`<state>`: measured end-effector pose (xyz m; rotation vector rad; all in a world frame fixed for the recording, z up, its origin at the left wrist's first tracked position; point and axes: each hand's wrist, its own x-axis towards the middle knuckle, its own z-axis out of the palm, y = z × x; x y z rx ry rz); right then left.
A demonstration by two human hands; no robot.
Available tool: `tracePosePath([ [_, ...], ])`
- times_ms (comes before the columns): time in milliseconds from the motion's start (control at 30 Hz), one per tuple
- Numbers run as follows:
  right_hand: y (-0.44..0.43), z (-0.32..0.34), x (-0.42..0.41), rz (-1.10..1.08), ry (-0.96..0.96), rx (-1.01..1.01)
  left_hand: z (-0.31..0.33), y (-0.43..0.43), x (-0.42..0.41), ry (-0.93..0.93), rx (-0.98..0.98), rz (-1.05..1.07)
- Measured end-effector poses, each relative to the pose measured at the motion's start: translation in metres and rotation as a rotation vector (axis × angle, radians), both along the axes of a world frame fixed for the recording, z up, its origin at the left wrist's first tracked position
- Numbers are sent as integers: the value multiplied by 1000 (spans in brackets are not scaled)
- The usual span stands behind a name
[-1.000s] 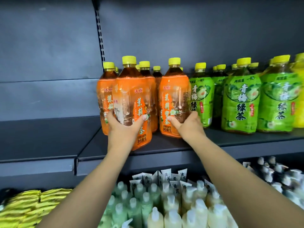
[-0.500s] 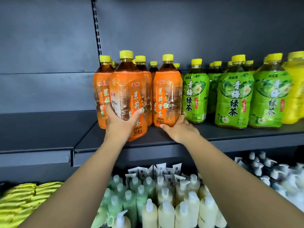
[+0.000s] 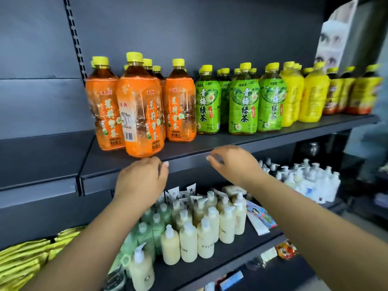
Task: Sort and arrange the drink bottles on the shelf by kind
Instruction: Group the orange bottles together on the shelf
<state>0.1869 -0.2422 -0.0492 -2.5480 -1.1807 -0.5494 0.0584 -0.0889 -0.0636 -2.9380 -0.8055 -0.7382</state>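
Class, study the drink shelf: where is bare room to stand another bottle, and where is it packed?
Free: the shelf strip in front of the green bottles, and the empty bay left of the orange bottles. Crowded: orange through yellow bottles stand shoulder to shoulder.

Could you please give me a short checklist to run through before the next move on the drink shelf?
1. Both hands free: left hand and right hand hold nothing. Ok.
2. Orange tea bottles grouped at the left end. Ok.
3. Green tea bottles grouped beside them. Ok.
4. Orange labels facing front: the middle front bottle shows its barcode side. Not ok.
5. Front orange bottles in line: that bottle sits nearer the shelf edge. Not ok.
6. Rear rows sorted: mostly hidden. Cannot tell.
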Motion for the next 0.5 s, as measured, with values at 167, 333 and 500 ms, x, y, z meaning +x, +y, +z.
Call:
tracePosePath([
  [167,-30,29,-19,19,-238,10,40,-19,-3,-220,12,-253],
  [333,-65,59,2,-25,-412,-17,76,-40,19,-282,135,-420],
  [500,-73,89,45,1,-480,-15,108,-39,47,-325,276,-390],
])
